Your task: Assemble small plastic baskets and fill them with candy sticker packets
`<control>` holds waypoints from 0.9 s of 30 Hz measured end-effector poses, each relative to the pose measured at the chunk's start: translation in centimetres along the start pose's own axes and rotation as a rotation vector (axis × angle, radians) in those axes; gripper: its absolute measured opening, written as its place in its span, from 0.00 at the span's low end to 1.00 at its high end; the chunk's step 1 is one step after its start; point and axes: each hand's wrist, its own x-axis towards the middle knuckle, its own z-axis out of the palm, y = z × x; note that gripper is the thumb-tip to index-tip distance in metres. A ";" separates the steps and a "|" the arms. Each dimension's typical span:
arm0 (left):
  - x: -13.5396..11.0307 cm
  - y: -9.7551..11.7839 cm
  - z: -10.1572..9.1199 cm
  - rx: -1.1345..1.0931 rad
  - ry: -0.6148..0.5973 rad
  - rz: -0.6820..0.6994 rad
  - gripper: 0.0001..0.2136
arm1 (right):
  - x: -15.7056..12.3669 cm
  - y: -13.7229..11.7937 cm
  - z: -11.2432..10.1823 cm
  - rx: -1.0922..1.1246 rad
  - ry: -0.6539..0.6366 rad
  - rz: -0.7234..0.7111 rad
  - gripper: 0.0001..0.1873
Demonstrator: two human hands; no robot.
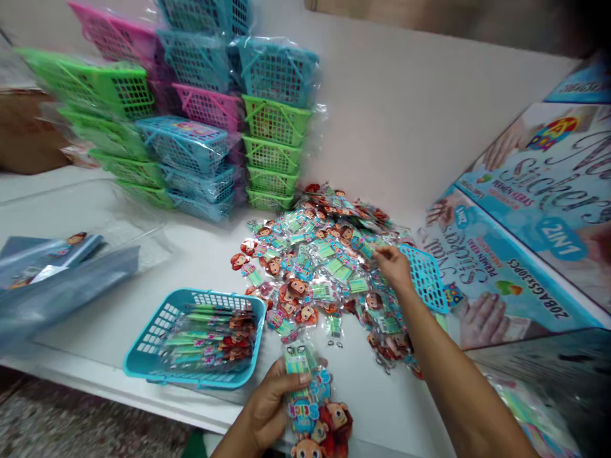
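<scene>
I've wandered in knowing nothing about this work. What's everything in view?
Stacked baskets: over ten, green, blue and pink, back left to centre
Open basket: one, blue, near table edge
Basketed sachets: uncounted, multicoloured, inside the open basket
Loose sachets: too many to count, multicoloured, heaped mid-table
Held sachets: several, multicoloured, in the left hand
Mesh piece: one, blue, beside the heap
Printed cartons: at least two, blue and white, right
Plastic bags: count unclear, bluish-clear, left
Box: one, brown, far left
Table: one, white, underneath
Wall: one, white, behind
Left hand: one, bare, bottom centre
Right hand: one, bare, at the heap's right side
</scene>
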 end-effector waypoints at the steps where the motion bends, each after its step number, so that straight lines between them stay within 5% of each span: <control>1: 0.1 0.0 -0.1 0.008 0.002 -0.002 0.16 | -0.3 -0.3 -1.0 0.049 -0.010 -0.023 0.20; 4: 0.4 -0.2 -0.1 0.017 -0.015 -0.015 0.15 | -2.4 -2.8 -4.1 0.188 -0.253 -0.125 0.19; 6: 0.7 -0.6 -0.1 -0.015 -0.006 -0.034 0.14 | -5.3 -5.3 -5.2 0.232 -0.657 -0.252 0.14; 8: 0.9 -1.0 -0.1 -0.084 -0.007 -0.069 0.14 | -9.1 -8.0 -4.9 0.170 -1.054 -0.411 0.12; 10: 1.0 -1.3 -0.2 -0.145 -0.059 -0.110 0.17 | -12.9 -10.3 -3.4 0.063 -1.223 -0.595 0.11; 14: 0.7 -1.5 -0.8 -0.148 -0.142 -0.095 0.13 | -15.4 -11.7 -0.3 -0.027 -1.129 -0.819 0.13; 19: 0.0 -1.1 -1.1 -0.175 -0.142 -0.053 0.11 | -5.5 -8.0 2.1 -0.267 -0.730 -0.681 0.23; 21: -0.1 -0.9 -1.0 -0.177 -0.142 -0.076 0.13 | -1.0 -6.3 3.4 -0.596 -0.552 -0.662 0.35; 24: 0.0 -0.6 -0.8 -0.166 -0.109 -0.071 0.15 | 2.8 -4.8 5.5 -0.713 -0.507 -0.645 0.39; 27: 0.3 -0.3 -1.1 -0.158 -0.027 -0.041 0.12 | 3.5 -4.3 6.8 -0.719 -0.494 -0.668 0.27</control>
